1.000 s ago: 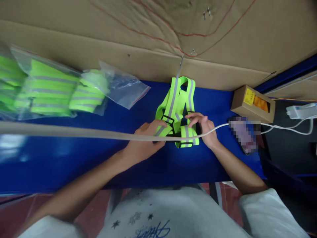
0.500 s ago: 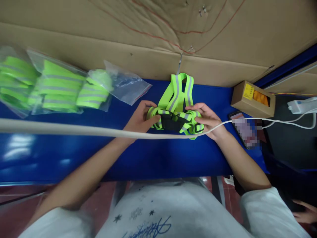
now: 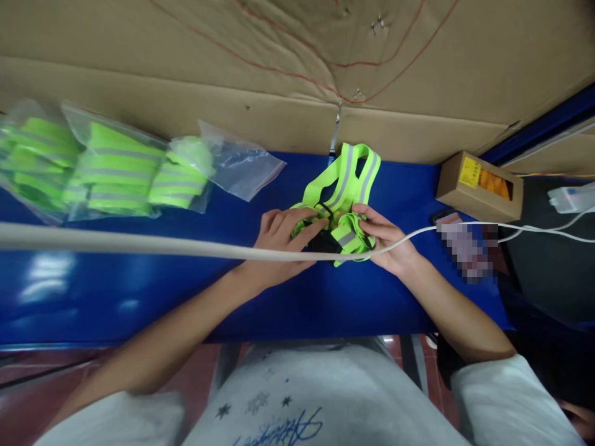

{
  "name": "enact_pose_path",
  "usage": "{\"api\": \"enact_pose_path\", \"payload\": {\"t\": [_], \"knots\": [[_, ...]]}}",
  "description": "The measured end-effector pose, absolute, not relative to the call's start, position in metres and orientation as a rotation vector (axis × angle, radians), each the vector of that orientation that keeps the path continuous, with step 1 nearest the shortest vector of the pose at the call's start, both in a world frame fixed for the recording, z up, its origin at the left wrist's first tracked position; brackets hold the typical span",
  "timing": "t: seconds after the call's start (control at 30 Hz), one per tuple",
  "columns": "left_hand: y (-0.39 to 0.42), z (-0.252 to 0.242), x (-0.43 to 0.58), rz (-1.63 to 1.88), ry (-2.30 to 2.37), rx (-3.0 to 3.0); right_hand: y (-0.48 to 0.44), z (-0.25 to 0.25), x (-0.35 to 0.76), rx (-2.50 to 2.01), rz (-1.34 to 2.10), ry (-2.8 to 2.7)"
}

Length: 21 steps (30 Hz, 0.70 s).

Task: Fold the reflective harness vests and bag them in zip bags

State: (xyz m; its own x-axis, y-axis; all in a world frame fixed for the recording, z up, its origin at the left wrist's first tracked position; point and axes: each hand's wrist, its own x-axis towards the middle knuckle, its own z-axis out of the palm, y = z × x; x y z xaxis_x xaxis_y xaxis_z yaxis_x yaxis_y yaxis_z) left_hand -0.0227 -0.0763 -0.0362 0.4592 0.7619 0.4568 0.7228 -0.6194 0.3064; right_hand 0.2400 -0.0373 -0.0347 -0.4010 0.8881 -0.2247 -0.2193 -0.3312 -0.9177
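On the blue table lies a neon-yellow reflective vest (image 3: 348, 176) made of straps with grey stripes, its upper loops spread toward the cardboard wall. Its lower part is bunched up, with black pieces showing among the straps. My left hand (image 3: 288, 238) is closed over the left side of the bundle, thumb and fingers bent round it. At the right side, my right hand (image 3: 388, 240) grips the rolled straps between thumb and fingers. A white cable in the foreground crosses in front of both hands and hides a little of them.
Several bagged yellow vests (image 3: 123, 170) lie at the left, beside a clear plastic bag (image 3: 246, 161). At the right are a cardboard box (image 3: 483, 186) with orange contents, a phone (image 3: 465, 248) and a white power strip (image 3: 574, 197). The white cable (image 3: 186, 241) spans the view.
My left hand has moved right and now covers more of the bundle. The vest's upper loops have shifted right and tilted, and the right-hand straps have turned.
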Motion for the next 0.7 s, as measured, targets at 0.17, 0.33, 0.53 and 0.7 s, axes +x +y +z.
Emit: {"api": "enact_pose_path", "payload": {"t": [0.17, 0.33, 0.53, 0.7], "knots": [[-0.083, -0.032, -0.035, 1.128, 1.418, 2.635, -0.029, -0.028, 0.255, -1.015, 1.585, -1.315], [-0.08, -0.014, -0.029, 1.31, 1.267, 2.735, -0.033, -0.022, 0.257, -0.995, 0.621, -1.916], [-0.104, 0.014, -0.045, 0.898, 1.028, 3.281, -0.01, -0.045, 0.244, -0.948, 0.527, -2.536], [-0.154, 0.022, -0.086, 0.693, 1.113, 3.112, 0.025, -0.066, 0.261, -1.247, 0.477, -2.539]]}}
